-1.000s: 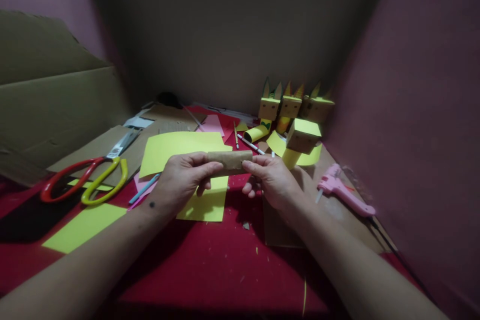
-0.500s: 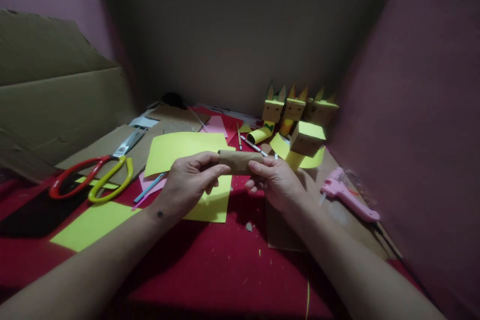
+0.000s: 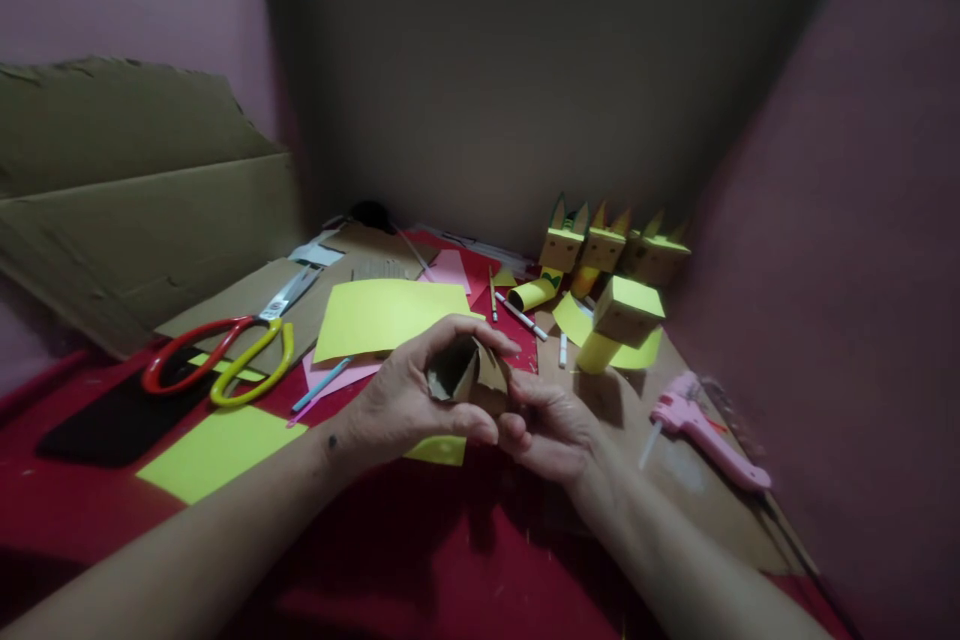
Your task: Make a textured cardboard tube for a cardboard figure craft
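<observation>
A brown cardboard tube (image 3: 484, 380) is held over the red cloth between both hands, its hollow end tilted toward me with a bent flap of card showing inside the opening. My left hand (image 3: 409, 380) curves around it from the left, thumb below and fingers above. On the right side, my right hand (image 3: 551, 420) grips the tube with fingertips and thumb; part of that contact is hidden. Yellow paper (image 3: 390, 315) lies just behind the left hand. Beyond the right hand stands a small cardboard box head with a yellow top (image 3: 630, 310) on a yellow tube (image 3: 595, 352).
Large scissors (image 3: 251, 350) with red and yellow handles lie left, near a black flat piece (image 3: 112, 415). A pink glue gun (image 3: 705, 430) rests on cardboard at right. Several box-headed figures (image 3: 600, 245) stand at the back. An upright cardboard sheet (image 3: 142, 180) borders the left.
The tube has turned from lying crosswise to showing its open end. My left hand has shifted from pinching its end to wrapping around it. The view has tilted slightly.
</observation>
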Tool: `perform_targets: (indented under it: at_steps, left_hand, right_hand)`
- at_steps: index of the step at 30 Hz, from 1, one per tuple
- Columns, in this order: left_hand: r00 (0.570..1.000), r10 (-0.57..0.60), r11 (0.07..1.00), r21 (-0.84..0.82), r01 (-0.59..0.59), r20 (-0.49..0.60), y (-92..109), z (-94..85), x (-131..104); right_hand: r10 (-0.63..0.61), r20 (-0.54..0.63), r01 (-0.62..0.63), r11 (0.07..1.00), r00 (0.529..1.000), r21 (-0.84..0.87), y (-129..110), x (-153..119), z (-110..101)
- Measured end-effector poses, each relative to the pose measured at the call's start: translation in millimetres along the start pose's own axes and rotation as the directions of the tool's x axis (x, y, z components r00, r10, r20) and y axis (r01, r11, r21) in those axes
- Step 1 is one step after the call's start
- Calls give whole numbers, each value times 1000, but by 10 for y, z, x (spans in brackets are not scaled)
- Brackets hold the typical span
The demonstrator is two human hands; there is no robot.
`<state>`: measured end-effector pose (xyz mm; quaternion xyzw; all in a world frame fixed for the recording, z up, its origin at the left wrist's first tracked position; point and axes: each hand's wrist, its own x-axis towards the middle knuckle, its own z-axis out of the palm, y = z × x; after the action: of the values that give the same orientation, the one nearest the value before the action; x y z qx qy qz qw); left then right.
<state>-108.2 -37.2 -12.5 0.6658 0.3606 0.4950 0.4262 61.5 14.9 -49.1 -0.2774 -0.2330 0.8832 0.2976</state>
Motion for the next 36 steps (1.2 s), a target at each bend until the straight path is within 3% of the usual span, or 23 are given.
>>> perform_targets:
  at_steps: [5,10,14,17,24,30,36]
  left_hand:
    - [995,12,997,-71,-18,-96,-24,39,-16]
    - [978,-99,994,-52,91,-182,3,92,-30]
    - [982,-74,969,-247,30,-173,-9,155,-49]
    - [993,-44,930,-367,1,-108,-46,197,-67]
    - [996,-72,944,-325,52,-50,-68,204,-96]
    - [996,-56,956,-293,32,-74,-91,229,-91]
    - [987,-99,958,-280,60,-127,-152,306,-92]
  right_hand:
    - [-33,104,26,998,994,65,116,17,-2]
    - [36,100,-53,983,994,173,252,66,-49]
    - [22,126,-51,971,992,232,318,66,-51]
    - [10,166,-52,967,986,250,331,31,-5]
    - [72,293,-150,955,953,254,438,1,59]
    - [38,198,-98,949,980,301,454,-16,77]
    - [-35,245,-51,941,969,334,434,-26,156]
